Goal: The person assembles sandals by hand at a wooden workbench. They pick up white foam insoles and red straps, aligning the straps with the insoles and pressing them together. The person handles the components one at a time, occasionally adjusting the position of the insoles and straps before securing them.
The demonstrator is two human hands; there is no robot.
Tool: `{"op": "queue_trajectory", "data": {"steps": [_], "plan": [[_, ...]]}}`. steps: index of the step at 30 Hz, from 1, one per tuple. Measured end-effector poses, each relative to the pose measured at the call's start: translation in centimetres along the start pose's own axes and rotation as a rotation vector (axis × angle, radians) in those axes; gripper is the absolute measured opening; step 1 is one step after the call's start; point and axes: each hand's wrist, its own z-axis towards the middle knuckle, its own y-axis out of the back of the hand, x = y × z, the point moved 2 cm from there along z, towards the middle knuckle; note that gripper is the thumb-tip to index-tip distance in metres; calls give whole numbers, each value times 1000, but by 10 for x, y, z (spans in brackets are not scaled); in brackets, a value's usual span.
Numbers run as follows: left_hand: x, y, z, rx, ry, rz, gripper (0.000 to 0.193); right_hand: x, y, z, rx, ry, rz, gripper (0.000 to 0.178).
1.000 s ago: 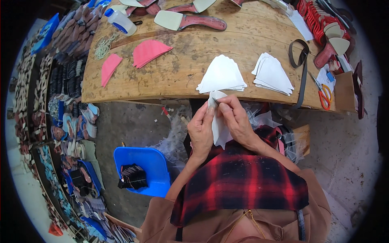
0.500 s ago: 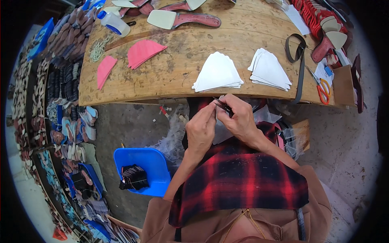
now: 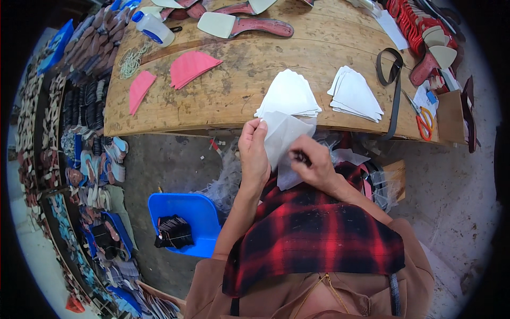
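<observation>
My left hand (image 3: 254,154) pinches the upper left edge of a thin white sheet (image 3: 284,139), thumb on top. The sheet hangs folded at the table's front edge, over my lap. Curled beside its right side, my right hand (image 3: 316,162) is blurred by motion and grips a small dark tool (image 3: 302,157), mostly hidden by the fingers. Just beyond the sheet lies a fanned stack of white curved pieces (image 3: 289,93), partly overlapped by it. A second white stack (image 3: 355,94) rests to its right.
On the wooden table (image 3: 234,106) are pink pieces (image 3: 194,69), a white bottle (image 3: 154,29), string (image 3: 133,61), a black strap (image 3: 394,98) and orange-handled scissors (image 3: 424,125). Red-and-cream shoe lasts (image 3: 260,26) lie farther back. A blue plastic scoop-shaped bin (image 3: 204,223) stands lower left.
The hands have moved apart. The left hand has drawn the white sheet up and leftward, spreading it into view, while the right hand has dropped slightly with the dark tool.
</observation>
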Motion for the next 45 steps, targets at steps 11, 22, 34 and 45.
{"op": "queue_trajectory", "data": {"steps": [11, 22, 34, 45], "plan": [[-27, -7, 2, -175, -389, 492, 13, 7, 15, 7, -98, -421, 195, 28], [-63, -1, 17, -51, -268, 195, 11, -44, 161, -145, -84, -733, -859, 27], [-49, 3, 18, -20, -237, 394, 16, 9, 45, 74, -144, -132, 99, 28], [57, 314, -84, 508, 109, 2366, 41, -35, 141, 16, -580, -168, -357, 25]]}}
